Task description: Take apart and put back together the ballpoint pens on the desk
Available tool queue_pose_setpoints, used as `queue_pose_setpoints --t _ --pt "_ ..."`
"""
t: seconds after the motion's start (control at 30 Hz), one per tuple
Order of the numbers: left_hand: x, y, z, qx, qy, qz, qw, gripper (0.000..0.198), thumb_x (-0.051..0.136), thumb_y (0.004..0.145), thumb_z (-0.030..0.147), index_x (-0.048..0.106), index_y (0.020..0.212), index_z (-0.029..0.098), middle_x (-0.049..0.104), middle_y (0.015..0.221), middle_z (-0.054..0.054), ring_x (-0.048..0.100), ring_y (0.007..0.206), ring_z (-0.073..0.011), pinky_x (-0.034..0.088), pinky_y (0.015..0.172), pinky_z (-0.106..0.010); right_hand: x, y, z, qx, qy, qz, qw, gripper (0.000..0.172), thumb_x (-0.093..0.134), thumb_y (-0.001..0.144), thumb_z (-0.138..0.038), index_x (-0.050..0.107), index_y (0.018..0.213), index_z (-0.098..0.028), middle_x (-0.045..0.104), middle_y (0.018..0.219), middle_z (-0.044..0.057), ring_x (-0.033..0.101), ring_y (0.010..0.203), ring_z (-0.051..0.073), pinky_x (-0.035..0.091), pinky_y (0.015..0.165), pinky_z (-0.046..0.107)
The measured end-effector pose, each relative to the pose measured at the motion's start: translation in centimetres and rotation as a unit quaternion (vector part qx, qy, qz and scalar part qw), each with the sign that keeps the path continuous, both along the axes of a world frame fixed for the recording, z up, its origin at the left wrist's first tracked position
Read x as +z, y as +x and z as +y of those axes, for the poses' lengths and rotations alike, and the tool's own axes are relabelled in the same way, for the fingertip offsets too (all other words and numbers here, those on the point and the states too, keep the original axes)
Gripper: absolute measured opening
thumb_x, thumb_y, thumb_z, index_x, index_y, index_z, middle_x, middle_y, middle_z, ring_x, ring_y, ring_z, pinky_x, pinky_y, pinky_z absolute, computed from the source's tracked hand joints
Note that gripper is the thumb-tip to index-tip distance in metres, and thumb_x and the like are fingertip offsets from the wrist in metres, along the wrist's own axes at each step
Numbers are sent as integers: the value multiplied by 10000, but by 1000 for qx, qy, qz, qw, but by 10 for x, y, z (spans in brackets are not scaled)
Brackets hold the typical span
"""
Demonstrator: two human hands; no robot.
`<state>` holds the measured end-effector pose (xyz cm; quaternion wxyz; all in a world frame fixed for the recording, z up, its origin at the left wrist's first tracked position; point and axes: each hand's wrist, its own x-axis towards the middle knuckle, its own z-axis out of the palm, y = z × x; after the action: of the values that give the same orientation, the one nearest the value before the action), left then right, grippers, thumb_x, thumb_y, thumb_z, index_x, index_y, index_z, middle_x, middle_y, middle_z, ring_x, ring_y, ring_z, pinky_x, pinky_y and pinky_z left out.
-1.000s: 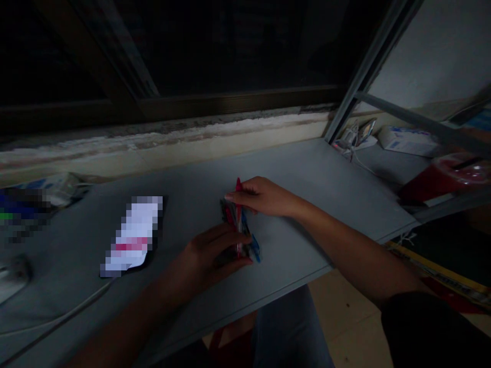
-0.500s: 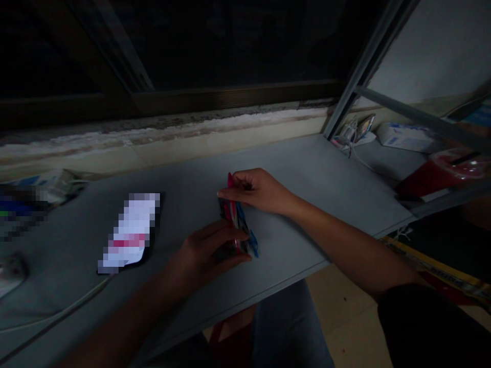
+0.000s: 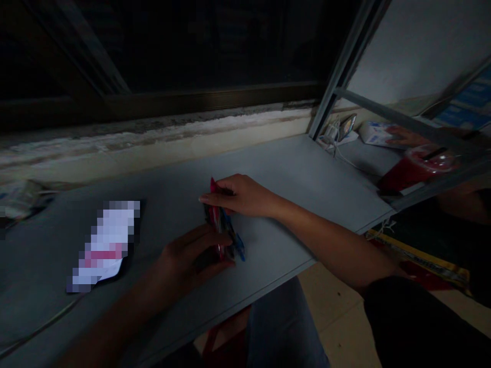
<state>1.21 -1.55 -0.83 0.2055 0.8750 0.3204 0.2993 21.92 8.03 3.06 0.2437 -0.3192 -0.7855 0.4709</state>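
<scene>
A small bunch of pens point(image 3: 223, 229), red, blue and dark, lies on the grey table point(image 3: 299, 179) in dim light. My right hand point(image 3: 240, 195) is curled over the far ends of the pens, fingers pinched on them. My left hand point(image 3: 188, 254) cups the near ends from the left, fingers bent around the bunch. Both hands hold the pens together on the tabletop.
A phone with a lit screen point(image 3: 104, 245) lies on the table to the left. A cable point(image 3: 42, 322) runs along the near left edge. A shelf at the right holds a red lidded cup point(image 3: 416, 171), a box point(image 3: 378, 134) and a charger point(image 3: 337, 132). A dark window sill runs behind.
The view has shifted, so everything sits further left in the frame. My hands stay on the pens, with the right fingers closing a little over their far ends.
</scene>
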Motion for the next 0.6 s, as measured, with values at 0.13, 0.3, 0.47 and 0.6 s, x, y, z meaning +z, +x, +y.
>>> queue_pose_setpoints --t 0.13,0.3,0.47,0.6 --pt "0 1 0 3 16 13 1000 188 675 994 348 682 1156 253 740 1029 -32 739 873 -168 614 742 -263 1 1 2 8 -4 -14 1000 455 608 970 -520 553 689 -165 547 584 -31 512 572 86 356 632 255" --pt "3 10 0 10 27 23 999 203 647 1009 393 670 1159 257 744 994 -31 742 827 -168 601 727 -260 0 1 5 32 -4 -12 999 465 590 975 -544 569 715 -159 555 601 -33 491 571 85 351 620 250" --pt "14 16 3 37 24 103 994 251 547 1055 383 670 1223 243 729 1096 -68 741 931 -203 608 832 -330 -8 3 17 32 22 15 999 487 545 1001 -540 563 697 -160 563 590 -24 501 548 89 373 611 248" --pt "47 5 -50 113 48 158 980 671 740 920 487 494 1511 283 690 1242 -92 708 1042 -270 604 903 -420 -16 5 34 -36 32 -5 999 493 517 1027 -499 519 657 -174 527 525 -31 504 524 92 368 609 247"
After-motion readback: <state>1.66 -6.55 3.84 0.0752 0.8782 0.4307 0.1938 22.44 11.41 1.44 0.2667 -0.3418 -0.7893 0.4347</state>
